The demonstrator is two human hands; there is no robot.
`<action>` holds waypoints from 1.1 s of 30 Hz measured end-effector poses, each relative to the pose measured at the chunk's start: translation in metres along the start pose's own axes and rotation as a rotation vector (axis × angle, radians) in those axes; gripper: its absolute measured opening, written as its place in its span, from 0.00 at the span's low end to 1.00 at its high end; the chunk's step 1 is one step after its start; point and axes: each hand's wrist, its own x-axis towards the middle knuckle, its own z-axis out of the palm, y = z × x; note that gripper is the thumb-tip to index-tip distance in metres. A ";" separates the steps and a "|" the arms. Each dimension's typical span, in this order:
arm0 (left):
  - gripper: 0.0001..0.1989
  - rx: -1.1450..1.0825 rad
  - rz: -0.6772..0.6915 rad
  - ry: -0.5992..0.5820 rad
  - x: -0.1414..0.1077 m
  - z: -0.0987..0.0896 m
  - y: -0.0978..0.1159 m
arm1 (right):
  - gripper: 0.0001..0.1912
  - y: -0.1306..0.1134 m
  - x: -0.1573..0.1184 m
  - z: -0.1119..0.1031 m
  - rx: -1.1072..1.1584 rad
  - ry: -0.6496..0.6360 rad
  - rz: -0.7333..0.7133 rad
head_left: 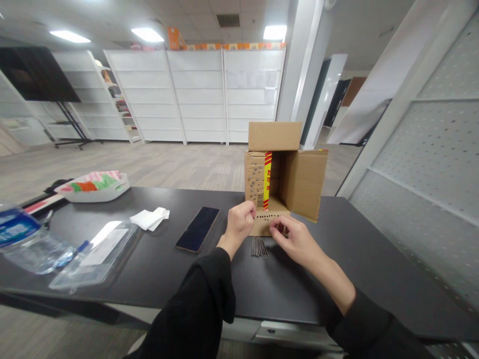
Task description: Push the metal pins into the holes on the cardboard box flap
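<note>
An open cardboard box (260, 130) stands on the dark table, its flaps spread and a yellow-red strip of tape on one flap. Nail heads dot the left flap, and a row of small dark holes runs along the lower flap. My left hand (240, 222) is closed at the lower left of the box, its fingertips pressed together; what they hold, if anything, is hidden. My right hand (295, 238) is curled at the lower flap, thumb and fingers close together, with any held item too small to make out. Several nails (259, 247) lie side by side between my wrists.
A phone (198, 229) lies left of the box, with white tissues (150, 218) beyond it. Farther left are a clear plastic case (99, 257), a water bottle (30, 242) and a white basket (99, 193). A perforated panel (422, 164) rises at the right.
</note>
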 end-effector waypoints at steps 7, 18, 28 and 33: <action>0.10 0.008 0.024 -0.008 0.000 0.000 0.000 | 0.05 0.008 0.020 0.016 0.012 0.142 -0.025; 0.10 0.007 0.039 -0.059 -0.003 0.003 0.002 | 0.07 0.009 0.019 0.037 0.102 0.357 -0.034; 0.10 -0.088 0.051 -0.087 -0.004 0.006 0.012 | 0.26 0.009 0.015 0.041 0.192 0.339 -0.095; 0.14 -0.274 0.110 -0.086 -0.004 0.009 0.018 | 0.31 0.009 0.013 0.043 0.256 0.321 -0.168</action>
